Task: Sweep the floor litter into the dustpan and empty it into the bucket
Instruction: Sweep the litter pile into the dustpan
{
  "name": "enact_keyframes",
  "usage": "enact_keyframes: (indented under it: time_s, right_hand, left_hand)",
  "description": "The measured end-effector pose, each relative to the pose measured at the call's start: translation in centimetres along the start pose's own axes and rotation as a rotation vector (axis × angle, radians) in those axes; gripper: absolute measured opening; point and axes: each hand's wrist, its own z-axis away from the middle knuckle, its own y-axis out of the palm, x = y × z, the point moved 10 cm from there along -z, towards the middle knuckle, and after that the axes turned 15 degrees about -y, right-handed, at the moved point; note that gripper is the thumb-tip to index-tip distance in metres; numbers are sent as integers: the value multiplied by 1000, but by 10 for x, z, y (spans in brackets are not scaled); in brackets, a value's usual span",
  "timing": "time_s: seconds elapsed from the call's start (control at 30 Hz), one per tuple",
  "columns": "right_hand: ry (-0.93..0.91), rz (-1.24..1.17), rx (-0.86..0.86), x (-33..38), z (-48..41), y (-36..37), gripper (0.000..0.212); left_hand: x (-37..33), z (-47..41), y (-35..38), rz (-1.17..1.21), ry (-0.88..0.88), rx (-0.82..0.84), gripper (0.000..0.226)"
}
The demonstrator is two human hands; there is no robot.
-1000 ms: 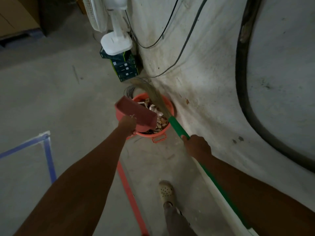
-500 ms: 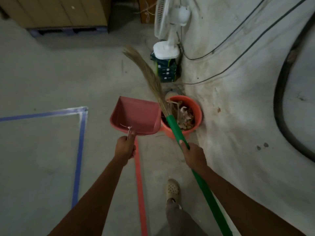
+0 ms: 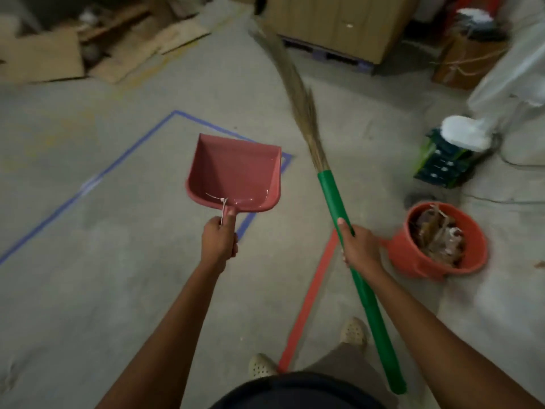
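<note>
The person's left hand grips the short handle of a pink dustpan, fingers curled tight round it and the thumb lying along the top. The pan is held above the concrete floor with its open mouth pointing away, and its inside looks empty; a bit of white string hangs where the handle joins the pan. The right hand is wrapped round the green handle of a broom, with one digit stretched straight up the shaft and the rest curled behind it. The broom slants away from the body, its straw bristles raised off the floor and blurred. The orange bucket stands on the floor just to the right of the right hand, apart from the dustpan, and holds a heap of brownish litter. Blue tape marks a corner on the floor under the dustpan, and a strip of red tape runs between the arms towards two pale shoes. Flattened cardboard lies at the far left. A white fan base sits on a green box beyond the bucket.
</note>
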Motion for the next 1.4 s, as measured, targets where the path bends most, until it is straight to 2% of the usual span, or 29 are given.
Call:
enact_keyframes:
  time_s: [0.17, 0.3, 0.43, 0.57, 0.77, 0.87, 1.1, 1.27, 1.4]
  right_hand:
    - [-111, 9, 203, 81, 11, 93, 69]
    - [-156, -10, 348, 129, 25, 160, 64]
    - [-133, -23, 497, 158, 36, 226, 61]
    - [-31, -20, 623, 165, 40, 295, 58]
    - [171, -8, 742, 152, 41, 402, 49]
    - [285, 12, 750, 138, 43, 442, 43]
    - [498, 114, 743, 84, 64, 507, 45]
    - [602, 176, 735, 40, 94, 562, 42]
    - [670, 172, 731, 11, 137, 630, 39]
  left_hand:
    - [61, 3, -137, 168, -102, -190, 53]
    - [111, 8, -219, 252, -190, -332, 53]
    - [156, 6, -275, 292, -277, -421, 54]
    - [196, -15, -315, 299, -394, -467, 52]
    - [246, -69, -355, 305, -574, -460, 42]
    - [262, -103, -370, 251, -626, -433, 45]
    - [302, -187, -400, 164, -687, -355, 50]
    - [379, -235, -405, 131, -724, -302, 57]
    - [463, -259, -411, 110, -748, -248, 53]
